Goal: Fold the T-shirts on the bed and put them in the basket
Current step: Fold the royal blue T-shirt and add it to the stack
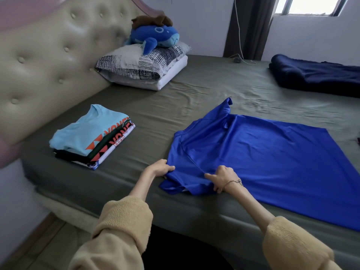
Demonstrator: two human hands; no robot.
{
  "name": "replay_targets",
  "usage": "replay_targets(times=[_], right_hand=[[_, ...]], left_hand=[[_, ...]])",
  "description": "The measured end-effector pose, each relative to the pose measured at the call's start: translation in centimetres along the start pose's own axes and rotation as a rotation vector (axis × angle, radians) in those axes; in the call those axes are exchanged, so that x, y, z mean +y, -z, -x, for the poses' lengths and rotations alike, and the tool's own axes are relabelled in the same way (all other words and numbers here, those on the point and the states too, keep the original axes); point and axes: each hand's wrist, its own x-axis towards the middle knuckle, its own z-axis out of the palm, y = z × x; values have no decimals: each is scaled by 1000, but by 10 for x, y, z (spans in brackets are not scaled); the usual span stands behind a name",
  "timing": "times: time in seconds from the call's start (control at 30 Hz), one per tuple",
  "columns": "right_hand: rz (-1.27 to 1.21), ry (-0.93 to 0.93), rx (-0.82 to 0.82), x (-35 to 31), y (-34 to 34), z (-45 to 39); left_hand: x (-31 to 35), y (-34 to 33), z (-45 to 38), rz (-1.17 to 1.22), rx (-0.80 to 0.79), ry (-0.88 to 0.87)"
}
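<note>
A shiny royal-blue T-shirt (pixel 263 152) lies spread flat on the olive-green bed sheet (pixel 155 106), collar toward the headboard and hem to the right. My left hand (pixel 161 168) grips the shirt's near shoulder edge. My right hand (pixel 222 178) pinches the fabric by the near sleeve, which is bunched at the bed's front edge. To the left sits a stack of folded T-shirts (pixel 91 137), a light-blue one on top with orange lettering. No basket is in view.
A tufted beige headboard (pixel 48 61) runs along the left. Stacked pillows (pixel 144 67) with a blue plush toy (pixel 155 38) sit at the head. A dark navy blanket (pixel 315 75) lies at the far right. A curtain and window are behind.
</note>
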Motion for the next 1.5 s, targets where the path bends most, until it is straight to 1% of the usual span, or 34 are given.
replay_targets(times=[0.1,0.17,0.23,0.33,0.43,0.5,0.6,0.67,0.77,0.9,1.03,1.1,1.23,1.3,1.4,1.5], right_hand=[[-241,-231,-35,-3,0,12],[-305,-308,-66,-7,-1,17],[-306,-325,-45,-10,-4,20],[-181,-272,64,-11,-10,20],[-161,-254,79,-13,-11,25],[-274,-277,74,-12,-12,22],[-640,-370,36,-10,-16,15],[-813,-405,60,-9,-17,16],[-937,-402,122,-8,-16,17],[-1080,-394,104,-10,-18,16],[-1019,-423,-46,-2,-18,15],[-921,-386,-105,2,-16,18],[-361,-259,-86,5,-7,29],[-147,-204,-81,8,-4,33],[-34,-156,-94,9,6,32],[-36,-145,-107,6,16,21]], left_hand=[[0,-2,13,-136,78,-4],[-3,-3,16,-179,137,18],[-4,-4,21,-210,179,33],[-5,-5,28,-213,192,31],[-5,-8,36,-244,206,42],[-7,-11,38,-261,235,56],[-5,-13,41,-287,276,56],[-4,-14,41,-284,319,61],[-1,-13,44,-238,330,66],[4,-12,48,-223,334,71],[6,-12,51,-285,357,62],[5,-17,51,-345,373,77],[11,-30,57,-553,435,118],[16,-34,59,-671,477,153],[22,-37,59,-764,528,203],[28,-36,50,-687,564,248]])
